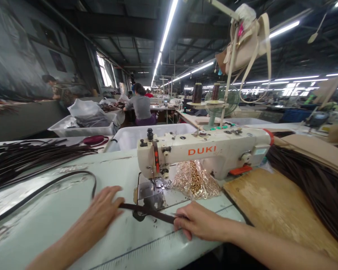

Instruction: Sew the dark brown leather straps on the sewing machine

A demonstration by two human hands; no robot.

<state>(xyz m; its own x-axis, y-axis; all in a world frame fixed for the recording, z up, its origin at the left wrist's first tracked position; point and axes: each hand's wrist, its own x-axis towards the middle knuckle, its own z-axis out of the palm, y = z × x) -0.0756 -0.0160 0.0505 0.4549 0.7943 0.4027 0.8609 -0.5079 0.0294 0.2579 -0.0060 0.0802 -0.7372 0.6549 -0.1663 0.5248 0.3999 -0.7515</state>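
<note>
A narrow dark brown strap point(149, 212) lies across the pale green table in front of the white sewing machine point(202, 152). My left hand point(100, 217) rests on the strap's left part, fingers pressed down on it. My right hand point(198, 221) pinches the strap's right end together with a thin metal tool. The strap's long tail point(45, 187) loops away to the left over the table. The needle plate point(154, 189) sits just behind the strap.
A bag of gold metal rings point(195, 180) lies under the machine arm. Bundles of dark straps point(30, 155) lie at left and right point(315, 183). A wooden board point(273, 204) is at right. White bins point(129, 137) stand behind. Other people work at far tables.
</note>
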